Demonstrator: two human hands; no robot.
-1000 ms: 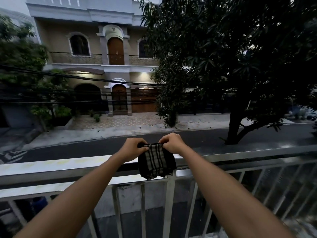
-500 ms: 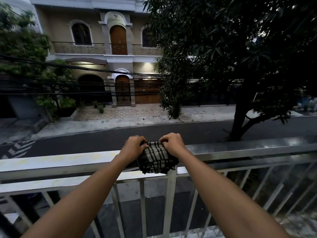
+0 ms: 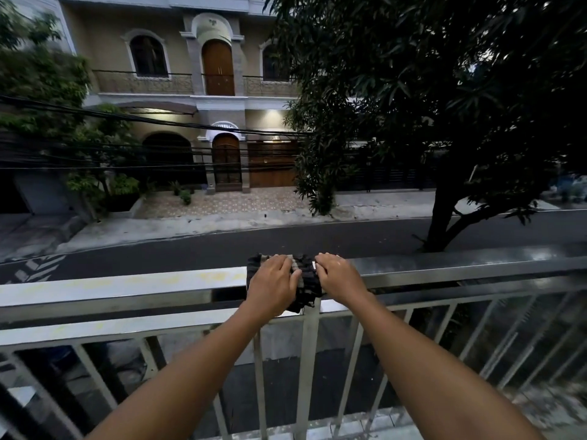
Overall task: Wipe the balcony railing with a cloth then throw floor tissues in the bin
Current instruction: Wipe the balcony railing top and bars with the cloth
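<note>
Both hands, left hand [image 3: 272,284] and right hand [image 3: 337,275], press flat-fingered on the dark cloth [image 3: 305,282] draped across the railing's [image 3: 127,289] top edge.

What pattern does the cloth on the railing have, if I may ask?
The cloth is dark with pale stripes, seen in the head view.

The cloth [image 3: 305,282] is dark with light stripes, and it is bunched up in a lump. It lies draped over the top bar of the balcony railing [image 3: 127,289], with a bit hanging down the near side. The railing is shiny metal, with a wide flat top bar, a thinner bar just under it, and thin straight posts going down.
</note>
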